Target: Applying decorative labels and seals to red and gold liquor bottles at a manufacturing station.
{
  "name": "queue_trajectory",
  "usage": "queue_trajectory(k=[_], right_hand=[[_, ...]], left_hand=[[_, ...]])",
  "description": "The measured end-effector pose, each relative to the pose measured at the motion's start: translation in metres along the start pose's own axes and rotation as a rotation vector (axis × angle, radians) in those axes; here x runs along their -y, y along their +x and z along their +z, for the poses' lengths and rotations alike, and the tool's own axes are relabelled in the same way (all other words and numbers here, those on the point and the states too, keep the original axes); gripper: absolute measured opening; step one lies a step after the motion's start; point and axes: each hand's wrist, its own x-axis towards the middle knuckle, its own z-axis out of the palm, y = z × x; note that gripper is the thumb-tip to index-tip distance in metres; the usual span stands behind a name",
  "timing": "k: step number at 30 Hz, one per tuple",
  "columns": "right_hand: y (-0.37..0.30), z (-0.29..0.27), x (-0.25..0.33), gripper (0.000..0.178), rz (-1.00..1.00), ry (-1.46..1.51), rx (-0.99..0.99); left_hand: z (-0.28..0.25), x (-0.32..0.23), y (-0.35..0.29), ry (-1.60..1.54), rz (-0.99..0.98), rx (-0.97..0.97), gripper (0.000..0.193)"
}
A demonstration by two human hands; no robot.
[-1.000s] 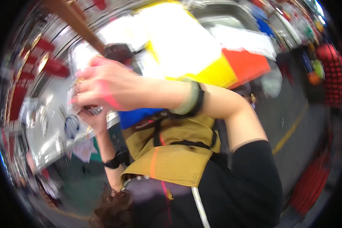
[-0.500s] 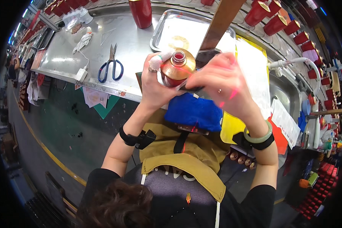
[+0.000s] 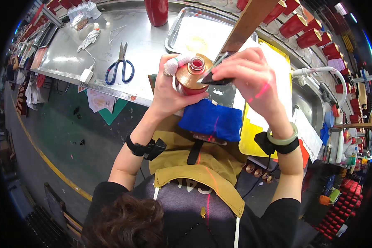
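A red bottle [image 3: 189,91] with a gold shoulder stands upright in my left hand [image 3: 166,93], whose fingers wrap round its side. White tape covers one finger of that hand, close to the bottle's open neck. My right hand [image 3: 254,76] pinches a thin black flat blade [image 3: 221,79], like a scraper. The blade's tip lies at the gold shoulder just beneath the neck; whether it touches is hard to tell. Below the bottle, a blue cushion [image 3: 211,120] rests at the table's edge in front of my lap.
Blue-handled scissors [image 3: 120,68] lie left on the metal table [image 3: 76,68]. Behind the bottle are a steel tray [image 3: 171,37] with white paper, a wooden bar [image 3: 244,27] and a tall red vase [image 3: 156,12]. At right are a white tap [image 3: 330,70], a sink and several red vessels.
My right hand, blurred before, has moved slightly up and right and is now steadier, with the black blade plainly visible at the bottle's shoulder. My left hand keeps its hold.
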Motion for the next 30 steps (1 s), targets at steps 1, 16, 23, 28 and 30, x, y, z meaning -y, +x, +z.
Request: queue_trajectory(k=[1,16,23,28,30], right_hand=[[-0.001,0.003,0.000,0.025,0.042,0.019,0.024],[-0.026,0.007,0.015,0.022,0.195,0.171,0.340],[-0.013,0.021,0.003,0.031,0.673,0.148,-0.093],[0.020,0.027,0.001,0.025,0.667,0.269,-0.142],[0.030,0.026,-0.002,0.025,0.623,0.085,-0.087]], left_hand=[[-0.004,0.001,0.001,-0.009,-0.002,0.015,0.090],[0.008,0.002,-0.008,-0.303,-0.166,0.089,0.104],[0.019,-0.001,-0.017,-0.065,-0.162,-0.025,0.097],[0.021,0.004,-0.019,-0.192,-0.294,0.003,0.096],[0.024,0.006,-0.021,-0.156,-0.221,-0.063,0.095]])
